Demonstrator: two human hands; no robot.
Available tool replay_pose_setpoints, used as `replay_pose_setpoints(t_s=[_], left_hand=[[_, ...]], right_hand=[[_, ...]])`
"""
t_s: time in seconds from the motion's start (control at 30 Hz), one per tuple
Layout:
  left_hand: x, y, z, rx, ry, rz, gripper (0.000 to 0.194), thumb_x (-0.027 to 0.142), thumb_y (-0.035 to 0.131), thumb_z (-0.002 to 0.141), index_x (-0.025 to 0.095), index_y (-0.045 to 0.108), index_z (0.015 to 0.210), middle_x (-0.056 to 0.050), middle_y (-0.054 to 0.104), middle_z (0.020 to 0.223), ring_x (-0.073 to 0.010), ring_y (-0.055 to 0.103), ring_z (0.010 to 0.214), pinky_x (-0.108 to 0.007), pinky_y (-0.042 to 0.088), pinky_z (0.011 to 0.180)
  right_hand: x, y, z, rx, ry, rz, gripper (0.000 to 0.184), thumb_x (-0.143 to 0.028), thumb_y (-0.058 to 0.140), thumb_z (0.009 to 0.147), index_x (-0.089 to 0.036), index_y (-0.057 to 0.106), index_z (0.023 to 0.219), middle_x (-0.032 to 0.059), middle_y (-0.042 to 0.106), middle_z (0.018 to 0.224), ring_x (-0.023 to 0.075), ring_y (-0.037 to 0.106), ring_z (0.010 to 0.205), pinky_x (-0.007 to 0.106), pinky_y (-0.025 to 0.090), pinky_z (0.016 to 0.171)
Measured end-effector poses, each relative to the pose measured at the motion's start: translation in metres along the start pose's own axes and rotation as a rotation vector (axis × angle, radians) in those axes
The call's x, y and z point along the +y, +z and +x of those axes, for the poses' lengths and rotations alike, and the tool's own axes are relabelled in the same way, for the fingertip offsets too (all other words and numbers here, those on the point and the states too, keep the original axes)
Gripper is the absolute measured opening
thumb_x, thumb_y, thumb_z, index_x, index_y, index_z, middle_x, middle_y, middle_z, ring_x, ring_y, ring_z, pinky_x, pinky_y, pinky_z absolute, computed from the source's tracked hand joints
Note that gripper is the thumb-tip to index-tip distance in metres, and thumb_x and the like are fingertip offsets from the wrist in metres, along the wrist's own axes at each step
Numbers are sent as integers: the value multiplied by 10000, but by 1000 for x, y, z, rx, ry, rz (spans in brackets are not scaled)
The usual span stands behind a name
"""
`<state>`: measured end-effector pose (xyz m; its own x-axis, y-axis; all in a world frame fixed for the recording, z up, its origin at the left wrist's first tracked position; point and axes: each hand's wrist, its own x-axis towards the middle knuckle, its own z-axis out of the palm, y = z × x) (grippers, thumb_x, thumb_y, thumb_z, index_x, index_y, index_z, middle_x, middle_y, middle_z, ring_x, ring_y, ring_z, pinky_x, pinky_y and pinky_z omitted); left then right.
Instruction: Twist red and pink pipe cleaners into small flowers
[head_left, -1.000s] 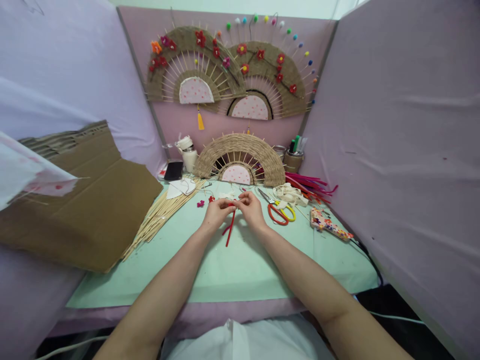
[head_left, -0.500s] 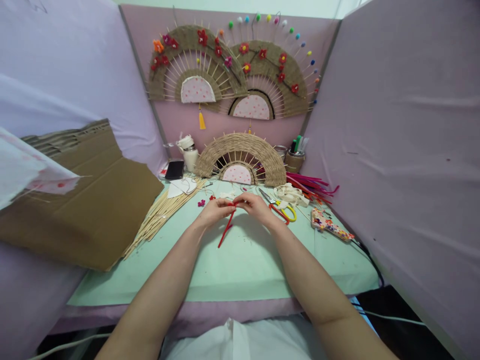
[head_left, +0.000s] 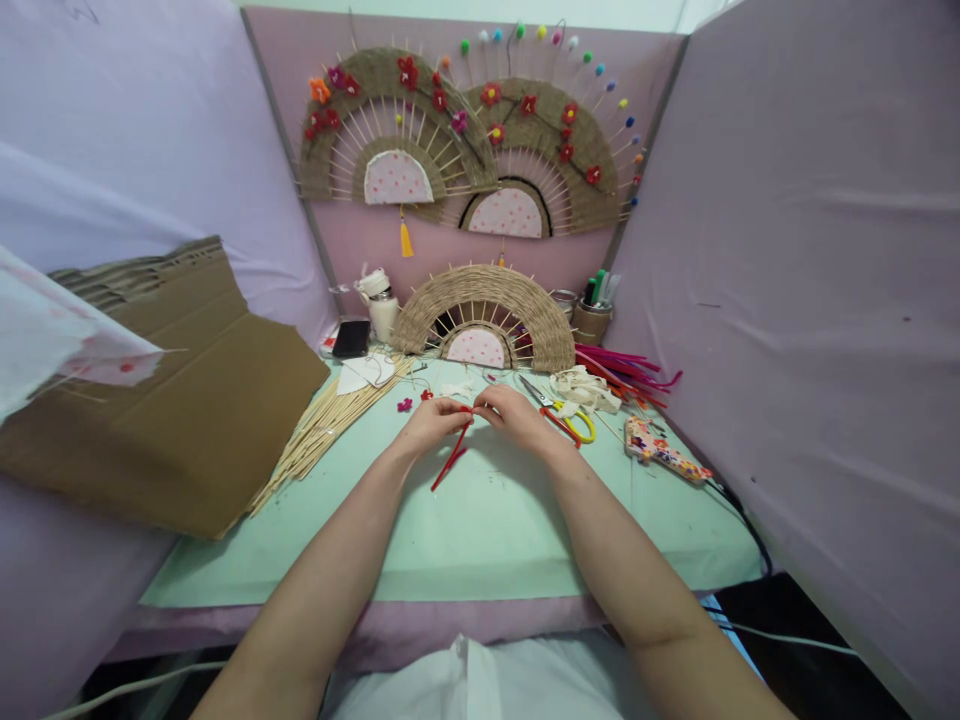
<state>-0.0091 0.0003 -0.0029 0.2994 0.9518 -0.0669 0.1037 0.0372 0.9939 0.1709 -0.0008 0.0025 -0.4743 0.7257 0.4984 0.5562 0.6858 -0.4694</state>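
Note:
Both hands meet over the mint-green table top [head_left: 480,530]. My left hand [head_left: 431,421] and my right hand [head_left: 517,417] are closed in a pinch on the upper end of a red pipe cleaner [head_left: 450,460], whose loose ends hang down to the left between my wrists. Small red and magenta flowers [head_left: 405,404] lie just beyond my left hand. Scissors [head_left: 559,418] with red and yellow handles lie right beside my right hand.
A woven straw fan [head_left: 484,318] stands at the back, two decorated fans [head_left: 465,140] hang above it. Bamboo sticks [head_left: 322,430] and cardboard [head_left: 172,410] lie at left. A floral glue gun [head_left: 664,450], cord scraps [head_left: 581,388], pink pipe cleaners [head_left: 626,368] and a pen pot [head_left: 592,315] lie at right.
My hands have stayed together while turning the pipe cleaner: its hanging ends swung from nearly straight down to slanting left. My right hand shifted slightly over the top.

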Motion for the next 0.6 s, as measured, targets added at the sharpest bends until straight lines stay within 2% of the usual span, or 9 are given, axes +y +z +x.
replay_pose_setpoints(t_s=[0.23,0.4,0.6], left_hand=[[-1,1,1,-5,37,4,258,357,709,592,132,650,703,-35,653,687,-139,588,654,-273,452,675],[-9,7,7,121,180,158,200,332,671,617,143,649,677,-34,653,667,-150,577,643,-269,443,643],[-12,18,1,257,334,409,134,259,591,704,172,682,747,-34,682,730,-155,580,672,-264,432,665]], right_hand=[[-4,1,-1,5,43,3,141,-228,488,846,-185,600,771,29,581,758,146,477,725,252,343,673],[-2,5,-1,26,121,50,132,-207,500,805,-181,584,707,13,573,709,133,461,671,242,331,634],[-1,12,-1,92,264,166,115,-202,506,730,-174,562,634,-22,547,605,106,428,575,217,301,543]])
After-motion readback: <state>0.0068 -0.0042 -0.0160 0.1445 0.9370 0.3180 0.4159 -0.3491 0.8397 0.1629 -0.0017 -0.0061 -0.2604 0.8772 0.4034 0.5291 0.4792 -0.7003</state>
